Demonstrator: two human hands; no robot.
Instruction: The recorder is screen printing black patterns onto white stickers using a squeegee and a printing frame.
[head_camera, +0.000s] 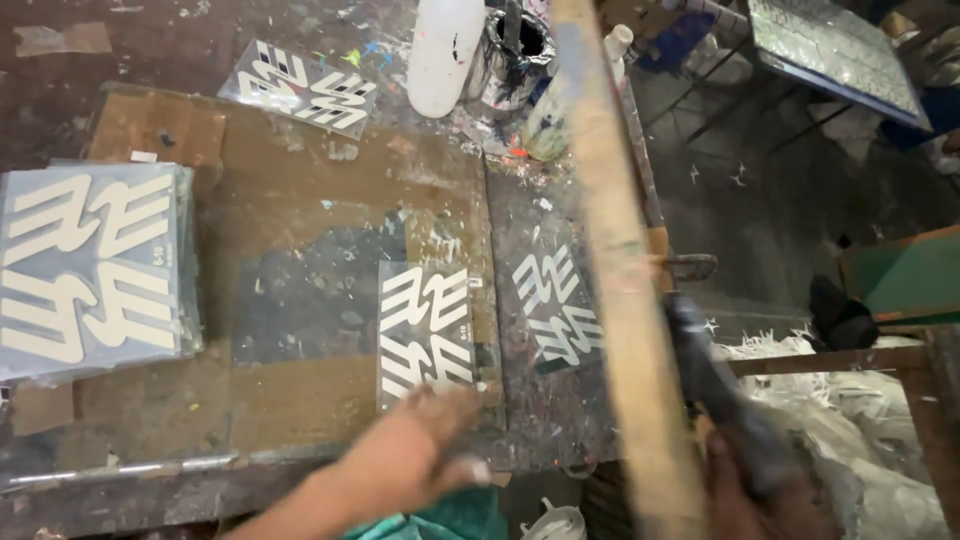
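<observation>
Both hands work at the near edge of a paint-stained bench: the left hand (415, 450), blurred by motion, lies flat and open with fingertips on the lower edge of a clear sheet (427, 333) printed with a pale zigzag design, which lies on a brown board (300, 180); the right hand (760, 490), low at the frame's corner, is closed around a dark handle (715, 385), though blur hides what tool it belongs to. Between the hands a long wooden bar (620, 270) runs away from the wearer, its far end out of focus. Just right of the left hand, on the dark bench top (545, 420), a second print (558, 305) of the same design shows. Well to the left of that hand sits a stack of sheets (92, 265) carrying the design at larger size, and another single sheet (300, 85) lies far ahead of it. Beyond the bar stand a white bottle (442, 50) and a paint-smeared tin (515, 50). White shreds (840, 400) heap beside the right hand. Judged from this view, the sheet wants steady, even pressure from the flat palm so it stays square to the board's edge, with the fingertips kept off the printed area and the handle held clear of it.
</observation>
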